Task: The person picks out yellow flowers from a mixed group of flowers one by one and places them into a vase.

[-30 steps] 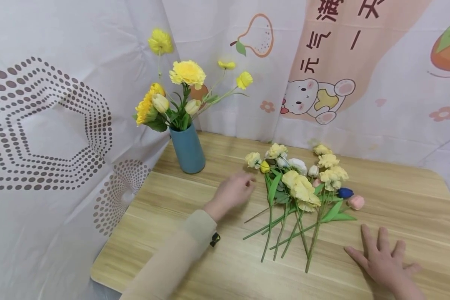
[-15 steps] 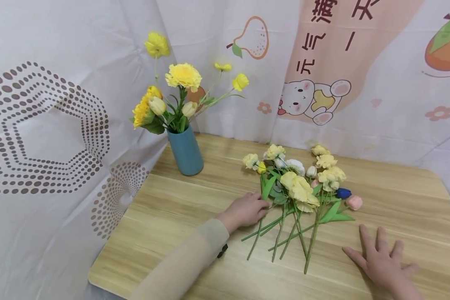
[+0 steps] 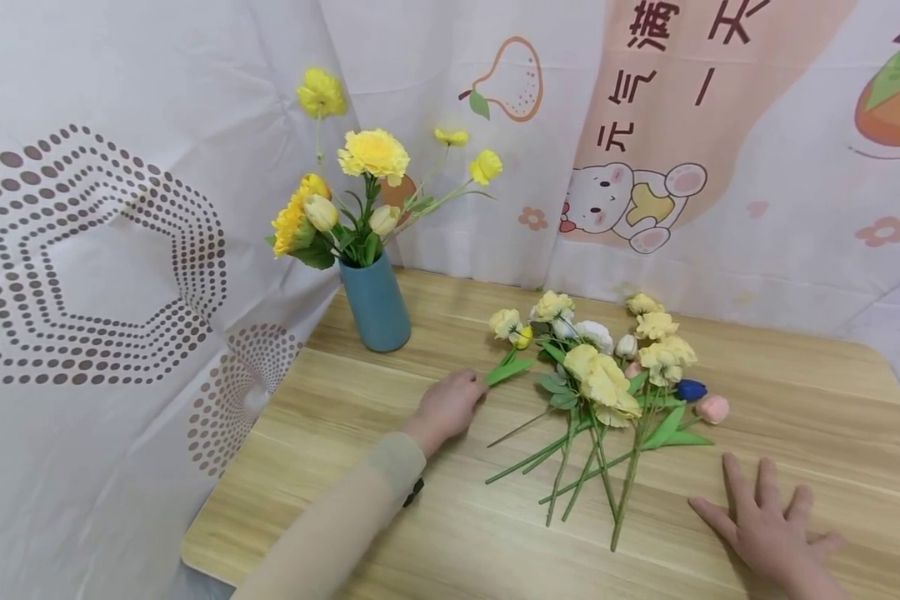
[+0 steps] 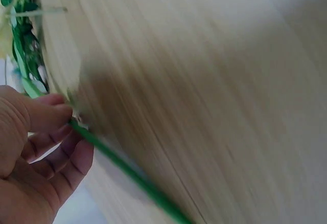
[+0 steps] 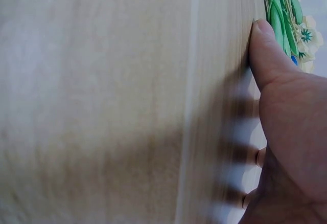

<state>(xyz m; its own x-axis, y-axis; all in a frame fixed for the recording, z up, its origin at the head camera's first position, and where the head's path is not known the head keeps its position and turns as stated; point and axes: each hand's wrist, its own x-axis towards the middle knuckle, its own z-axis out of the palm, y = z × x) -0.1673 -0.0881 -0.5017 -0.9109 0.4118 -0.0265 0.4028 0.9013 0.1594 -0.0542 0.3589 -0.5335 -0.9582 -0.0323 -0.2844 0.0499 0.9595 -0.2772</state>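
Note:
My left hand [image 3: 450, 407] pinches the green stem [image 4: 127, 172] of a yellow tulip [image 3: 522, 337] between thumb and fingers. The tulip's leaf [image 3: 508, 371] sticks out past the fingers toward the flower pile, and its bloom overlaps a cream flower [image 3: 505, 323] there. In the left wrist view the stem runs down to the right from the fingertips. My right hand [image 3: 772, 525] rests on the table with its fingers spread, right of the pile, holding nothing. A blue vase [image 3: 377, 308] with yellow flowers [image 3: 375, 154] stands upright at the back left.
Several loose flowers [image 3: 600, 379] lie heaped mid-table, stems toward the front. A blue tulip [image 3: 691, 390] and a pink one [image 3: 712, 408] lie at the heap's right edge. Printed cloth [image 3: 435, 75] hangs behind and left of the wooden table [image 3: 817, 400].
My left hand moved right to the pile, took hold of the yellow tulip's stem, and drew it back left, away from the other stems. The right hand stays put.

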